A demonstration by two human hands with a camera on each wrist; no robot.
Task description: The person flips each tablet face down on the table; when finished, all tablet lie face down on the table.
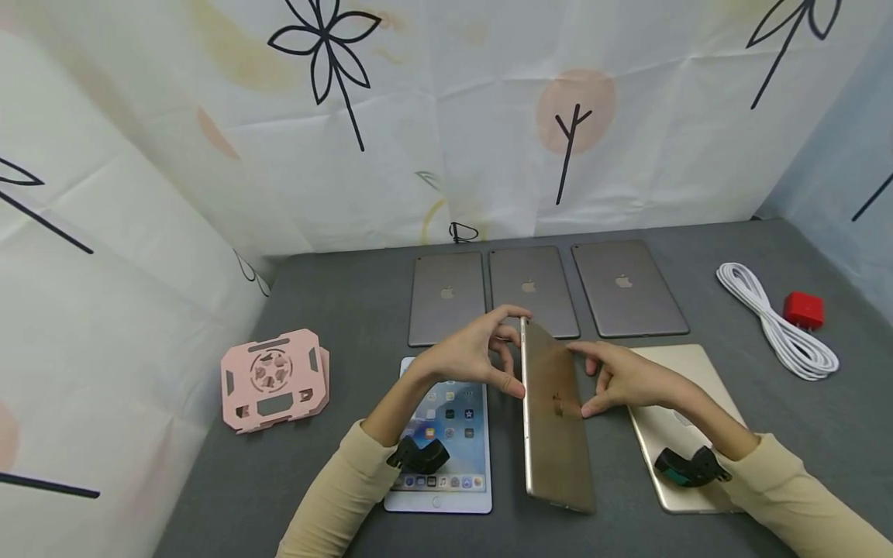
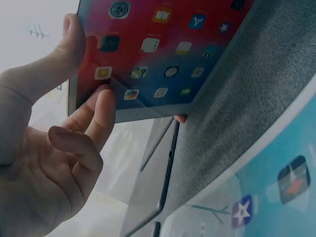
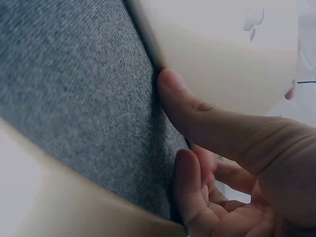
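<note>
A gold tablet (image 1: 556, 418) stands tipped up near the middle of the table, its back with the apple logo turned to the right. Its lit screen (image 2: 148, 54), with app icons on red and blue, faces left. My left hand (image 1: 481, 349) grips the raised edge, thumb on the near part and a finger at the far corner. On the other side, my right hand (image 1: 628, 377) holds the lower edge, its thumb (image 3: 173, 86) against the back. A white-framed tablet (image 1: 453, 434) lies lit, face up, under my left forearm. Another gold tablet (image 1: 684, 380) lies face down below my right forearm.
Three grey tablets, left (image 1: 446, 298), middle (image 1: 533, 287) and right (image 1: 628, 287), lie face down along the back. A pink slotted stand (image 1: 275, 380) is at left. At right are a coiled white cable (image 1: 781, 325) and a red charger block (image 1: 804, 310). Printed cloth hangs behind.
</note>
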